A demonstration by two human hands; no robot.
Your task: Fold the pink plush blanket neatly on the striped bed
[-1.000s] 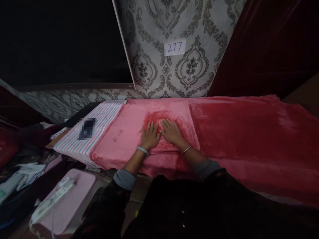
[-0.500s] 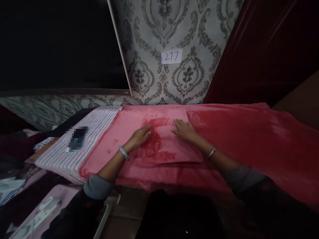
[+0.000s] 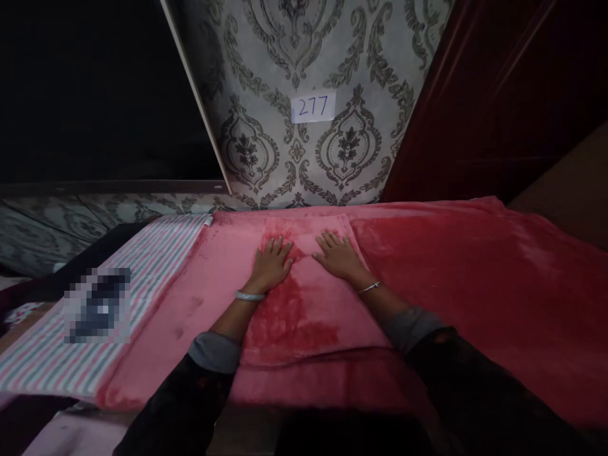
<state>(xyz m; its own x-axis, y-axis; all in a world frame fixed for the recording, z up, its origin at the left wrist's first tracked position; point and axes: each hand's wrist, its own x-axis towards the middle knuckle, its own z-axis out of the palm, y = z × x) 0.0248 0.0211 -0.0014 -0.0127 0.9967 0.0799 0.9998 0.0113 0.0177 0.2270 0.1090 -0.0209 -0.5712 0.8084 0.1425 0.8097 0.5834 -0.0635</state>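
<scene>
A folded pink plush cloth (image 3: 323,304) lies flat, with darker red patches where its nap is brushed the other way. My left hand (image 3: 272,263) rests palm down on its upper left part, fingers spread. Beside it, my right hand (image 3: 339,256) lies flat near the cloth's upper right edge, fingers also apart. Neither hand grips anything. Under the folded cloth spreads a larger plush cover, pink on the left and deep red (image 3: 465,285) on the right.
A striped cloth (image 3: 156,253) covers the left end, with a pixelated dark object (image 3: 99,307) on it. Behind stand a large dark screen (image 3: 95,95), a patterned wall (image 3: 294,152) bearing a "277" paper label (image 3: 313,107), and a dark red panel (image 3: 475,126).
My left hand has flattened and its fingers have spread on the cloth. My right hand stays flat near the same edge. The camera view has shifted right and closer.
</scene>
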